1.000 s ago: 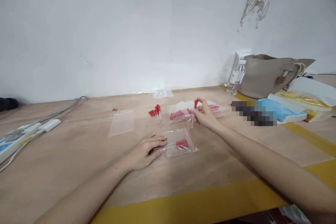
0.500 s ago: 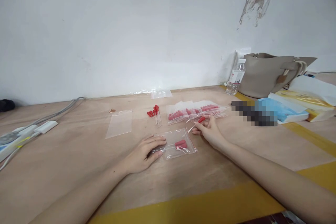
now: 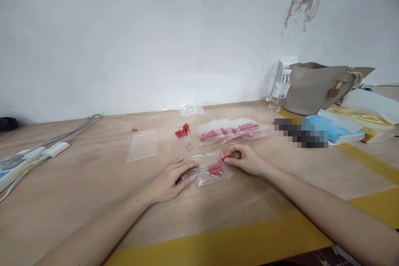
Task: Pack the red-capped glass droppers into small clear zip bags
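Note:
A clear zip bag lies in front of me with red-bulbed droppers inside. My left hand grips the bag's left end between thumb and fingers, holding it against the table. At the bag's right-hand opening, my right hand pinches the red bulb of another dropper; its thin tube reaches into the bag. Beyond, a small group of loose droppers rests on the table. Right of these, filled bags with red bulbs showing lie overlapped.
An unfilled clear bag lies left, and another is near the wall. A power strip with cables sits far left. At the right are a water bottle, a grey handbag and a blue-and-white packet.
My right hand has moved left and slightly down, bringing the dropper's tube into the bag's opening. My left hand stays on the bag's other end.

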A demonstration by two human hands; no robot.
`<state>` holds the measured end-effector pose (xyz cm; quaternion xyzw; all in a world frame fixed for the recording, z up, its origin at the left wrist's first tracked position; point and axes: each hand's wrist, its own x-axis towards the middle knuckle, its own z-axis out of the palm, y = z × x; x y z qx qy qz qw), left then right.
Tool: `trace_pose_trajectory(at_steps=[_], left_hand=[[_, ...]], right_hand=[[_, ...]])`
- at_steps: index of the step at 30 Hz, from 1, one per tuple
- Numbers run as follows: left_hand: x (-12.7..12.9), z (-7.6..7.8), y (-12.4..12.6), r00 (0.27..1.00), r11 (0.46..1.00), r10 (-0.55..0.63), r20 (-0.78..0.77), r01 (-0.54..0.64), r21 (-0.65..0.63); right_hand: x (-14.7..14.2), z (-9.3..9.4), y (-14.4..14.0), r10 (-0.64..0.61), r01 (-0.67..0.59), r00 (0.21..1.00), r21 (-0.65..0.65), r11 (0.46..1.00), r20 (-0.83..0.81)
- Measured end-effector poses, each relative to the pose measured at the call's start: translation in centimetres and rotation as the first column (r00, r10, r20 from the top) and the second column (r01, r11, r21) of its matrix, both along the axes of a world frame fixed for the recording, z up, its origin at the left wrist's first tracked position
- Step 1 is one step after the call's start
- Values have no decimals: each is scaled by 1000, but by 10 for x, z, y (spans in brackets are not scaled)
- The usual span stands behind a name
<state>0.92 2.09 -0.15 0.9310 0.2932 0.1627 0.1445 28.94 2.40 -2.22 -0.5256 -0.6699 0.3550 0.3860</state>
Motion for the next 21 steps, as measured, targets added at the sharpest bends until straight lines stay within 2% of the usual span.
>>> trace_pose_trajectory(at_steps=[3, 6, 8, 13, 16, 21], left_hand=[[0, -1, 0, 1000, 1000, -16, 12, 16, 3], [0, -1, 1, 1000, 1000, -20, 15, 20, 4], [0, -1, 0, 1000, 1000, -18, 23, 18, -1], [1, -1, 0, 999, 1000, -27, 38, 27, -5], [1, -1, 1, 999, 999, -36, 35, 36, 1], [2, 0, 0, 998, 999, -37, 45, 37, -7]], right_hand=[[-8, -4, 2, -99, 84, 989, 134, 987, 112], [-11, -6, 5, -94, 57, 982, 216, 975, 163], [-10, -6, 7, -67, 21, 980, 239, 971, 187], [-10, -6, 8, -88, 31, 970, 246, 969, 226], [-14, -5, 6, -10, -31, 980, 202, 979, 200], [-18, 4, 0, 248, -247, 967, 29, 969, -60]])
